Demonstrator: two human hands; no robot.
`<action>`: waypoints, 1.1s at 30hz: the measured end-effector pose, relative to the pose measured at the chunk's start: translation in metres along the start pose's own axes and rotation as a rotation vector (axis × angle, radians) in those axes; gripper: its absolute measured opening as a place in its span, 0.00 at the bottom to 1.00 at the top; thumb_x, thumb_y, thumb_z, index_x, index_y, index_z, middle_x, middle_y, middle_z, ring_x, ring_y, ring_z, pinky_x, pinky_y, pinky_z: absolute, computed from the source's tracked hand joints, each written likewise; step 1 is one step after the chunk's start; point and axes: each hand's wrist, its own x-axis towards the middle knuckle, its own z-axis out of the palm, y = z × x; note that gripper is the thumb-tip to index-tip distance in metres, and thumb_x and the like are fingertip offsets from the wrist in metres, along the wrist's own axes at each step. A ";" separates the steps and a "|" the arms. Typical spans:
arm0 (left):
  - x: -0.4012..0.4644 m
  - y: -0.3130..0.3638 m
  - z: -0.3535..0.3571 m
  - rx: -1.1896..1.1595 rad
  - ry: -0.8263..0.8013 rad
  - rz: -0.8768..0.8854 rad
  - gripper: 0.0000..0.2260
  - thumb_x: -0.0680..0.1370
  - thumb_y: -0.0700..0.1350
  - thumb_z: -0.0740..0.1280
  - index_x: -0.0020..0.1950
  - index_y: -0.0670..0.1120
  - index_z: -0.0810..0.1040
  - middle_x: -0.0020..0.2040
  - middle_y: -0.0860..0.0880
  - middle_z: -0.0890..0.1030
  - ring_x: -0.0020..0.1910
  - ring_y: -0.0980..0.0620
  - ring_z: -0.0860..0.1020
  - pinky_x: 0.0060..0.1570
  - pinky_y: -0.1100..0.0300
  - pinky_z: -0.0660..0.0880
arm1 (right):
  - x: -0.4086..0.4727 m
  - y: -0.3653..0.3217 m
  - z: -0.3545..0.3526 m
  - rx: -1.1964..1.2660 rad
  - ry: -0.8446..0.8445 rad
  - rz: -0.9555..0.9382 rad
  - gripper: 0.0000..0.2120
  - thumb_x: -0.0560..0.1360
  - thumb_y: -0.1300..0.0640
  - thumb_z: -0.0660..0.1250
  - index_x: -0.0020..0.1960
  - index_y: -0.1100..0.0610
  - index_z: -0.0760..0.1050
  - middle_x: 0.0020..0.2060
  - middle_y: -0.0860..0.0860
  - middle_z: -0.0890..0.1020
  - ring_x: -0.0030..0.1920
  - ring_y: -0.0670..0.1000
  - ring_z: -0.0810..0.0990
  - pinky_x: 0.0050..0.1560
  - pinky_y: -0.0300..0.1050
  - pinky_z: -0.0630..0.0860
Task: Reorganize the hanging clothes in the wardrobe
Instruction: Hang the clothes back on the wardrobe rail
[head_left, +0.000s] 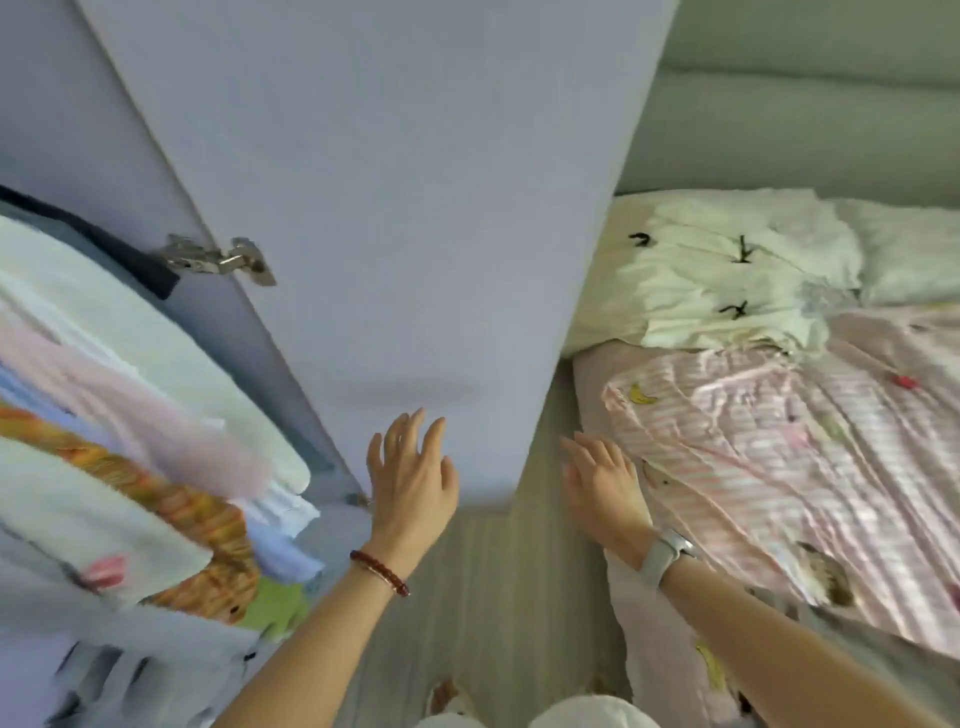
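The clothes (130, 415) hang packed at the left inside the wardrobe, bulging towards the open door (395, 208). The left hand (410, 478) lies flat on the door's lower edge, fingers spread, gripping nothing. The right hand (602, 483) hovers relaxed and empty beside the pink sheet (779, 441) on the bed. If she swings that door shut, I reckon it could pinch a protruding hem near the hinge (218, 258).
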 end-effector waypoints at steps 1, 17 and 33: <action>0.005 0.021 0.013 -0.004 -0.047 0.045 0.19 0.76 0.41 0.62 0.67 0.41 0.70 0.69 0.42 0.68 0.69 0.43 0.64 0.67 0.43 0.58 | -0.016 0.026 -0.006 -0.007 0.008 0.083 0.18 0.78 0.56 0.54 0.67 0.55 0.67 0.67 0.51 0.69 0.68 0.53 0.62 0.67 0.47 0.56; -0.074 0.437 0.218 -0.016 -0.656 0.974 0.19 0.79 0.46 0.56 0.70 0.46 0.66 0.70 0.47 0.65 0.68 0.48 0.63 0.67 0.54 0.60 | -0.364 0.337 -0.065 0.195 0.261 1.347 0.16 0.77 0.61 0.57 0.64 0.60 0.70 0.63 0.56 0.72 0.65 0.58 0.67 0.63 0.50 0.65; -0.193 0.650 0.372 0.187 -0.939 1.324 0.23 0.80 0.49 0.54 0.75 0.49 0.54 0.76 0.47 0.52 0.74 0.48 0.51 0.72 0.49 0.54 | -0.529 0.578 -0.062 0.168 0.413 1.791 0.20 0.77 0.59 0.56 0.68 0.63 0.63 0.65 0.61 0.69 0.66 0.60 0.65 0.65 0.60 0.62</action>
